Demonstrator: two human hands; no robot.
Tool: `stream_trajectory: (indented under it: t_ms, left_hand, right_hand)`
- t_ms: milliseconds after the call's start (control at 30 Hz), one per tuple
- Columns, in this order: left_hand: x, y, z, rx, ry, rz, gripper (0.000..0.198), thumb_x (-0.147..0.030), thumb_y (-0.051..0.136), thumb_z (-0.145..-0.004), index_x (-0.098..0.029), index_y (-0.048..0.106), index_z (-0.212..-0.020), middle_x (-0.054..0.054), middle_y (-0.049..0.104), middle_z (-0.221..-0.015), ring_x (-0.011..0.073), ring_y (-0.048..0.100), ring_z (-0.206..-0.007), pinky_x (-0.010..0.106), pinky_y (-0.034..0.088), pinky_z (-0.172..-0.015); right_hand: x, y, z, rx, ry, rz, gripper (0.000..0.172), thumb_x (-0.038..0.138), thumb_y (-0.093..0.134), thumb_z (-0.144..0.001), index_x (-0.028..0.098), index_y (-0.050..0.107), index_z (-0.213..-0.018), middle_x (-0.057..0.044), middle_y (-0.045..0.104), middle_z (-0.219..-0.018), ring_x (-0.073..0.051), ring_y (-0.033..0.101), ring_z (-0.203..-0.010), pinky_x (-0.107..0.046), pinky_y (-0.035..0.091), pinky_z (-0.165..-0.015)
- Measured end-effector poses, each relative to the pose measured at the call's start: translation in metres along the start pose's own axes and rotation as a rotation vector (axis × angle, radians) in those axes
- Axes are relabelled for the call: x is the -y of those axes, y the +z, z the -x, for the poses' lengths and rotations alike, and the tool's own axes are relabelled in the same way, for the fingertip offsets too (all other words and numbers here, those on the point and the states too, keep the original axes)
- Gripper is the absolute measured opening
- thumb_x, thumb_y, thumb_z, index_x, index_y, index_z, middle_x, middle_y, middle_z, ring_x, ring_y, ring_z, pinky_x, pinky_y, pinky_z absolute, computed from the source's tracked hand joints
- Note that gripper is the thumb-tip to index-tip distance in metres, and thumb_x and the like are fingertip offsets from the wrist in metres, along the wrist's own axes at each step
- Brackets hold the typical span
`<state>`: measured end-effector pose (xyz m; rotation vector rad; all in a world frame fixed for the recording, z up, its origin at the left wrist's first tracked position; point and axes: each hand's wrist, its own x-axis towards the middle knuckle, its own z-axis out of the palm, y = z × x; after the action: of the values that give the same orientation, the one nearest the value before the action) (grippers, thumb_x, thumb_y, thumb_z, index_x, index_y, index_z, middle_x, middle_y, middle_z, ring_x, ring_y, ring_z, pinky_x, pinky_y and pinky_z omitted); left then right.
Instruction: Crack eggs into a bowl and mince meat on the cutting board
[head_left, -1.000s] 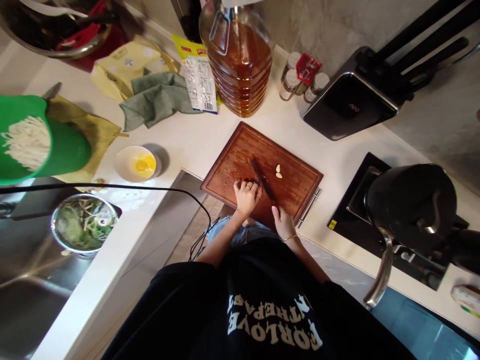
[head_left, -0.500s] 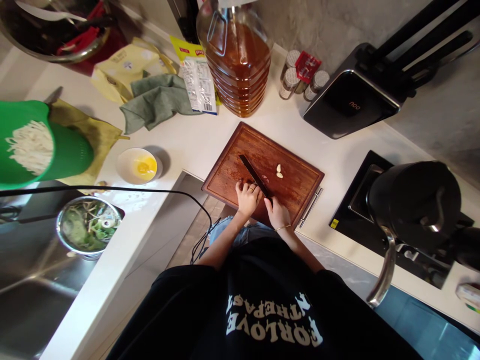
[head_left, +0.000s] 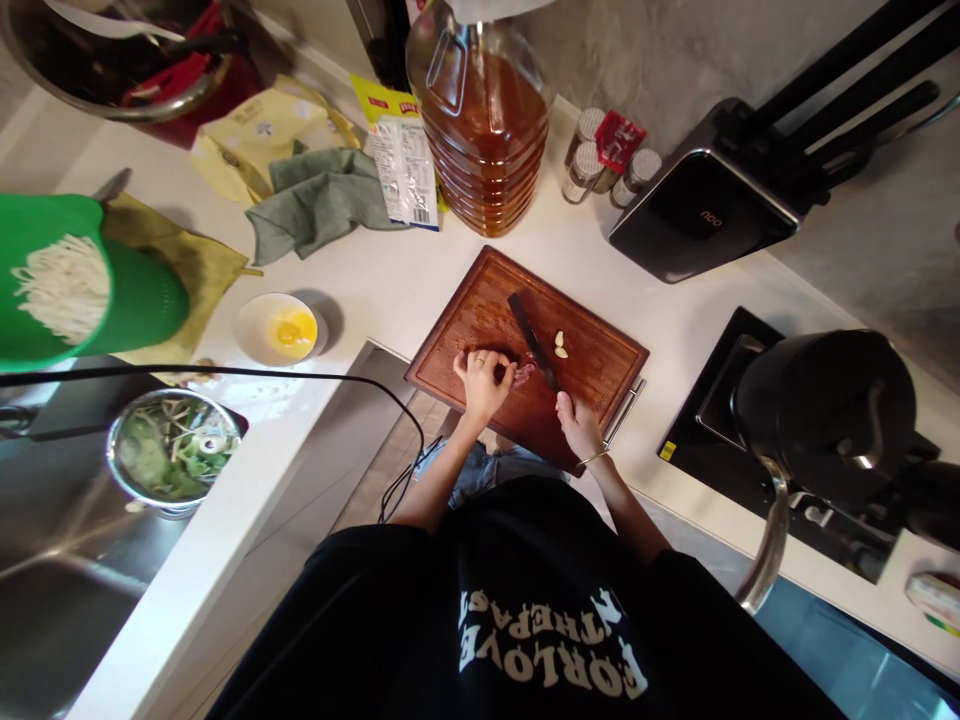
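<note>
My right hand (head_left: pixel 580 424) is closed round the handle of a dark-bladed knife (head_left: pixel 531 334), its blade slanting over a brown wooden cutting board (head_left: pixel 465 310). To the left of the blade, my left hand (head_left: pixel 484 384) is curled with thumb and forefinger meeting in a pinch; whatever is between the fingertips is too small to make out. Thin pinkish-red slices (head_left: pixel 524 374), which look like meat, lie between that hand and the knife. Two peeled garlic cloves (head_left: pixel 560 345) rest on the board to the right of the blade.
Left of the board stands a bowl with egg yolk (head_left: pixel 270 330); a black cable (head_left: pixel 330 379) crosses the counter edge. A big oil jug (head_left: pixel 486 130) stands behind the board. Rightward are a knife block (head_left: pixel 705 215) and a black pot (head_left: pixel 825 415) on the hob.
The knife has moved right, away from my left hand, uncovering the pinkish slices. My left hand has shifted slightly left and its fingers have gone from resting on the board to a pinch.
</note>
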<state>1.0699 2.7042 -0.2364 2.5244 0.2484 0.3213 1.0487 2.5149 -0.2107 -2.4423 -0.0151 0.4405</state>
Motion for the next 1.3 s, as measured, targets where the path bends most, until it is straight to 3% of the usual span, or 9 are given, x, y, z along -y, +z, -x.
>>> stream_trajectory:
  t_ms: [167, 333, 433, 600, 767, 933, 1067, 1300]
  left_hand:
    - [0.000, 0.005, 0.012, 0.055, 0.149, -0.031, 0.017, -0.035, 0.049, -0.085, -0.024, 0.060, -0.080, 0.002, 0.064, -0.086, 0.0215, 0.052, -0.096, 0.049, 0.016, -0.104]
    - [-0.004, 0.015, 0.015, 0.045, 0.079, -0.007, 0.012, -0.030, 0.049, -0.085, -0.024, 0.057, -0.079, 0.001, 0.065, -0.081, 0.0201, 0.054, -0.091, 0.047, 0.020, -0.102]
    - [-0.005, 0.019, 0.009, 0.060, 0.053, 0.000, 0.009, -0.026, 0.047, -0.085, -0.023, 0.055, -0.086, 0.001, 0.066, -0.088, 0.0190, 0.056, -0.093, 0.045, 0.021, -0.102]
    - [-0.006, 0.016, 0.002, 0.054, 0.034, 0.023, 0.022, -0.027, 0.038, -0.091, -0.023, 0.059, -0.092, 0.000, 0.068, -0.095, 0.0174, 0.058, -0.095, 0.045, 0.015, -0.107]
    - [-0.006, 0.009, 0.010, -0.007, 0.160, -0.006, 0.027, -0.031, 0.042, -0.090, -0.026, 0.061, -0.108, 0.004, 0.062, -0.116, 0.0224, 0.047, -0.116, 0.049, 0.009, -0.108]
    - [0.000, 0.014, 0.021, 0.059, 0.216, -0.098, 0.025, -0.037, 0.047, -0.088, -0.025, 0.067, -0.094, 0.006, 0.065, -0.100, 0.0248, 0.051, -0.102, 0.051, 0.018, -0.103]
    - [0.002, 0.021, 0.023, 0.124, 0.279, -0.121, 0.024, -0.035, 0.047, -0.088, -0.025, 0.067, -0.098, 0.008, 0.065, -0.098, 0.0255, 0.052, -0.100, 0.052, 0.020, -0.101]
    - [0.002, 0.025, 0.022, 0.113, 0.314, -0.144, 0.024, -0.030, 0.046, -0.088, -0.026, 0.067, -0.101, 0.008, 0.066, -0.098, 0.0268, 0.051, -0.103, 0.053, 0.019, -0.101]
  right_hand:
    - [-0.001, 0.001, 0.007, -0.007, -0.005, 0.015, 0.053, 0.054, 0.023, -0.092, 0.019, 0.062, -0.091, -0.007, 0.067, -0.076, -0.018, 0.064, -0.073, -0.025, 0.043, -0.066]
    - [-0.009, 0.008, 0.015, 0.010, -0.002, 0.095, 0.046, 0.051, 0.026, -0.093, 0.022, 0.062, -0.094, -0.008, 0.069, -0.082, -0.022, 0.064, -0.078, -0.027, 0.042, -0.066]
    - [-0.011, 0.011, 0.016, 0.008, -0.005, 0.118, 0.046, 0.050, 0.025, -0.093, 0.021, 0.061, -0.098, -0.009, 0.069, -0.085, -0.023, 0.064, -0.081, -0.028, 0.042, -0.067]
    - [-0.008, 0.010, 0.015, 0.031, 0.008, 0.124, 0.048, 0.051, 0.024, -0.093, 0.022, 0.060, -0.101, -0.008, 0.069, -0.087, -0.022, 0.065, -0.084, -0.027, 0.043, -0.070]
    - [-0.008, 0.007, 0.021, 0.027, 0.011, 0.116, 0.048, 0.050, 0.024, -0.094, 0.020, 0.060, -0.104, -0.008, 0.069, -0.093, -0.021, 0.064, -0.089, -0.026, 0.043, -0.074]
    - [-0.008, 0.007, 0.024, 0.050, 0.029, 0.149, 0.049, 0.051, 0.024, -0.093, 0.020, 0.060, -0.107, -0.010, 0.069, -0.096, -0.022, 0.064, -0.092, -0.027, 0.043, -0.076]
    - [-0.005, 0.008, 0.020, 0.086, 0.054, 0.189, 0.051, 0.052, 0.023, -0.093, 0.020, 0.061, -0.106, -0.011, 0.069, -0.094, -0.023, 0.064, -0.090, -0.028, 0.042, -0.076]
    - [0.000, 0.010, 0.002, 0.066, 0.013, 0.186, 0.051, 0.052, 0.023, -0.093, 0.019, 0.058, -0.111, -0.010, 0.069, -0.090, -0.023, 0.064, -0.084, -0.028, 0.042, -0.072]
